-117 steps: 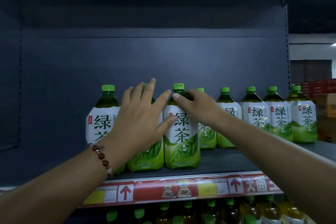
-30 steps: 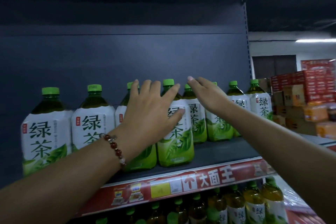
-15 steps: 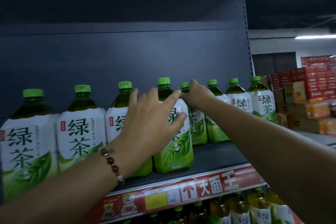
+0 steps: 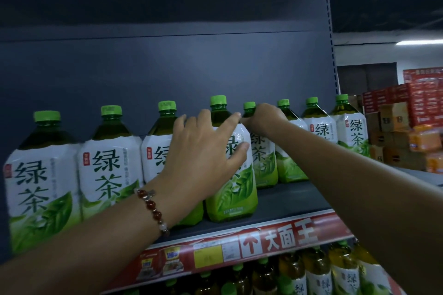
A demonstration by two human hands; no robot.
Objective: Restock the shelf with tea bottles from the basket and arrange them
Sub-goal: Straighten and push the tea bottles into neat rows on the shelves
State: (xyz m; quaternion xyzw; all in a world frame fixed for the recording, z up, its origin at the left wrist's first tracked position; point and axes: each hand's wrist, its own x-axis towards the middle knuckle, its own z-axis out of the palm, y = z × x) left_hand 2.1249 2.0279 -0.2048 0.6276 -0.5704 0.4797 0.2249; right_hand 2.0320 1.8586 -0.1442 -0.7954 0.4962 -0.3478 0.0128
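Large green-tea bottles with green caps and white-and-green labels stand in a row on the dark shelf (image 4: 287,201). My left hand (image 4: 203,151), with a bead bracelet at the wrist, lies with spread fingers against the front bottle (image 4: 233,189) near the shelf's front edge. My right hand (image 4: 263,116) grips the neck of a bottle (image 4: 263,158) standing further back, just right of the front one. The basket is out of view.
More tea bottles (image 4: 110,165) fill the shelf's left side and its back right (image 4: 354,127). A red price strip (image 4: 263,242) runs along the shelf edge, with bottles on the shelf below (image 4: 340,275). Stacked cartons (image 4: 407,127) stand at right.
My view has shifted left along the shelf since the earliest frame. My right hand went from lying flat over the rear bottles to curling round one bottle's neck. My left hand has stayed on the front bottle.
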